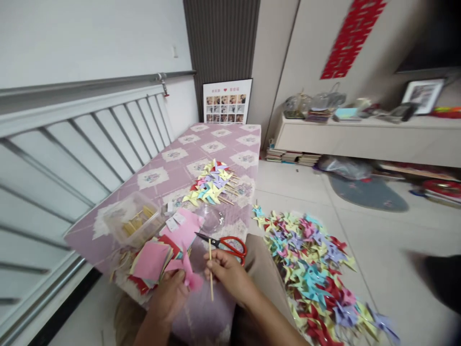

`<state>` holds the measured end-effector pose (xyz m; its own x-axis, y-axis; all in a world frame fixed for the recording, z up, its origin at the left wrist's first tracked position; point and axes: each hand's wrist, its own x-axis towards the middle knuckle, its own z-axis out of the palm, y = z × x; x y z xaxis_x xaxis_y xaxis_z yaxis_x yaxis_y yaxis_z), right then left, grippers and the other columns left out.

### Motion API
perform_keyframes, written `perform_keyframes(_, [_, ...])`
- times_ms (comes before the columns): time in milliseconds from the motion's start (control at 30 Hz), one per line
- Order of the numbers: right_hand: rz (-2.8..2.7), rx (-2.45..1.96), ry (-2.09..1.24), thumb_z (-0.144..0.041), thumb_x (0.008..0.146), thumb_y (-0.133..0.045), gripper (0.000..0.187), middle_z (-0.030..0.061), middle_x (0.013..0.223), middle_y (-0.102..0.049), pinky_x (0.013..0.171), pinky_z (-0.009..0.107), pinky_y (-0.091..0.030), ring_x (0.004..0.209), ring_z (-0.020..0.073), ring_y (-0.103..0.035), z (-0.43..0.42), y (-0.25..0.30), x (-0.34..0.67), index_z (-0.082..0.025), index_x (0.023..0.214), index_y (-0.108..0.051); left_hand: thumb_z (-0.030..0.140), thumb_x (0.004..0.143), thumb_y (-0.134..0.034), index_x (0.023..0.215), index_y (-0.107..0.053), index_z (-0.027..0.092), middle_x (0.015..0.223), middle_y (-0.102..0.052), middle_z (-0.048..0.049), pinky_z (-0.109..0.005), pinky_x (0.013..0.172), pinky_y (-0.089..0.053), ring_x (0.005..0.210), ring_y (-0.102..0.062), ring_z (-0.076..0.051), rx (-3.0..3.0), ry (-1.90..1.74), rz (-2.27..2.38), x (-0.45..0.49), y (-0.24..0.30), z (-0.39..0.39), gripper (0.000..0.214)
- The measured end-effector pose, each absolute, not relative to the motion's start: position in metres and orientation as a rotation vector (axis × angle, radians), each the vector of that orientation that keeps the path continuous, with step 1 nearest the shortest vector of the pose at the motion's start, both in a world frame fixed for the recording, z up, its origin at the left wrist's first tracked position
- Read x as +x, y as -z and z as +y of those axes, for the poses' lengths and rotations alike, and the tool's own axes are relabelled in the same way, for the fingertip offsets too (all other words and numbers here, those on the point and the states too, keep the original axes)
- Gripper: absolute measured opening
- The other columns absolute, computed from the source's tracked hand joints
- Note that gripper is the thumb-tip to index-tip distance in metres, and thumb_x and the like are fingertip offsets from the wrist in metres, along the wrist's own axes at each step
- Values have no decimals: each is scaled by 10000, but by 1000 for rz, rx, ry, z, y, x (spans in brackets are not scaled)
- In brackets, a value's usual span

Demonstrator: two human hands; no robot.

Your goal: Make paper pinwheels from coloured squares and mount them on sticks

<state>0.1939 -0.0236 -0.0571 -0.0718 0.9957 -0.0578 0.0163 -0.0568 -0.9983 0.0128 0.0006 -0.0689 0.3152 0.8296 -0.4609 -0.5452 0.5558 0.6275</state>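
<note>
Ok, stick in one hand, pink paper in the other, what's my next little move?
Probably bring the wooden stick in your right hand across to the pink paper pinched in your left hand. They sit side by side, and the finished pinwheels on the table have sticks.

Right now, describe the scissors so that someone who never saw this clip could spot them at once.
Find the long table under the purple patterned cloth. At its near end, just beyond the right hand pinching a thin wooden stick, the scissors lie flat, right of the paper stack. Their red loop handles and dark blades set them apart.
</note>
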Motion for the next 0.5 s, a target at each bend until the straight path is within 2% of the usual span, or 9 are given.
perform_keyframes(67, [-988,-1108,-1526,-418,842,-608,276,-44,636,-621,516,214,-426,532,118,-571,-30,45,192,-215,1025,-569,187,598,-830,650,-645,193,594,-578,45,-239,573,-409,579,-512,-107,482,-990,725,25,55,3,192])
perform_keyframes(167, [-862,-1062,-1626,-505,773,-680,333,-57,604,-579,471,198,-396,475,91,-513,-38,29,189,-209,896,-593,287,622,-828,660,-616,176,588,-547,37,-256,578,-396,569,-493,-109,550,-966,628,35,41,4,242])
perform_keyframes(233, [-885,-1090,-1619,-539,777,-664,346,-70,583,-528,421,180,-333,424,65,-429,-41,22,187,-202,826,-597,315,626,-828,651,-592,174,610,-551,24,-273,610,-405,598,-510,-122,585,-953,583,37,36,3,276])
perform_keyframes(333, [-968,-1125,-1577,-572,803,-616,367,-76,579,-484,399,181,-260,401,52,-338,-45,13,184,-205,817,-597,344,618,-834,646,-572,170,669,-575,7,-285,624,-412,618,-541,-134,619,-961,534,34,33,3,315])
perform_keyframes(500, [-1149,-1176,-1485,-538,849,-558,330,-56,602,-442,448,219,-281,475,94,-351,-48,1,182,-220,761,-565,359,589,-854,610,-570,169,732,-596,2,-280,602,-406,609,-555,-129,618,-1007,488,27,31,2,343])
